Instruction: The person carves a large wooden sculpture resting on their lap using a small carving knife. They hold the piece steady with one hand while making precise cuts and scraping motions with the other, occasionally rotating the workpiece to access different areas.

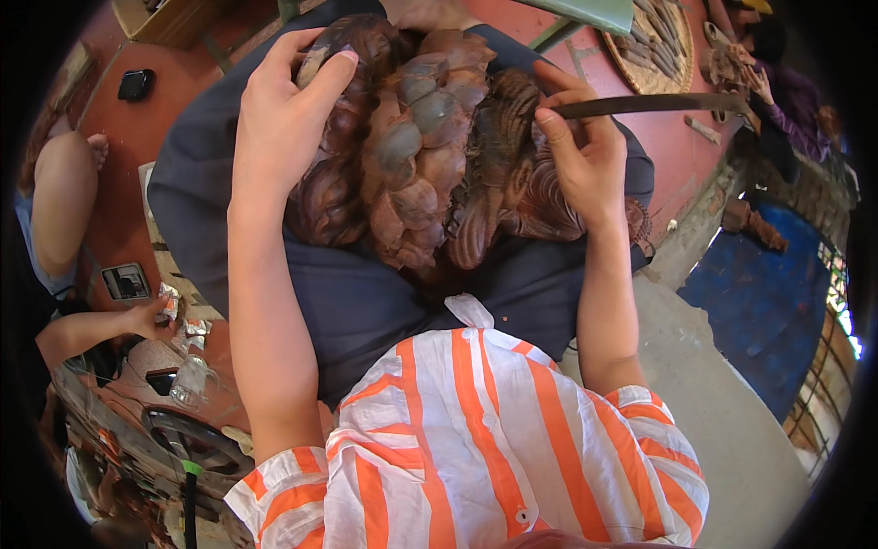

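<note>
A large dark brown wood carving rests across my lap, its surface cut into overlapping scale-like lobes and grooved, curling folds. My left hand grips the carving's upper left part, the thumb lying on top and the fingers bent over the far side. Between the thumb and fingers of my right hand is a long, narrow, dark flat file, which points out to the right. That hand is just above the carving's grooved right side. Whether the file touches the wood I cannot tell.
A round woven tray of several tools lies at the far right, below a green stool. One person's purple sleeve shows beyond. On the left, another person's hand is near a glass mug, a phone and a fan.
</note>
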Demonstrator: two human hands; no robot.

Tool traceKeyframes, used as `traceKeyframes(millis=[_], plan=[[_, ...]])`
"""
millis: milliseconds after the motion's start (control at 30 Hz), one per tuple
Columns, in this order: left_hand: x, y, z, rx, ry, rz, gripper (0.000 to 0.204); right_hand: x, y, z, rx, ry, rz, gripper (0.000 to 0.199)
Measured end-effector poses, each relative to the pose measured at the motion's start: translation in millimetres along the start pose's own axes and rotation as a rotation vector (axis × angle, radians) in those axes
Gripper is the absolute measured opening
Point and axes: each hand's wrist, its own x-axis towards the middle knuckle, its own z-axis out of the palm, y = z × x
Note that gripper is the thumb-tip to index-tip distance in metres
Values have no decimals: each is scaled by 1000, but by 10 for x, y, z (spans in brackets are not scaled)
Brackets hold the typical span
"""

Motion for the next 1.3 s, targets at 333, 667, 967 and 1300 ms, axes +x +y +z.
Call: traceKeyframes(millis=[333, 667, 967, 1300], plan=[[-34, 24, 9, -4, 0, 8, 41, 100, -23, -66, -410, -195, -298, 21], [-39, 62, 15, 8, -1, -25, 36, 161, -116, -68, -373, -213, -230, 28], [-42, 55, 18, 71, 17, 50, 37, 148, -140, -83, -360, -249, -207, 29], [-39, 22, 16, 66, 22, 61, 37, 154, -117, -88, -405, -262, -280, 24]])
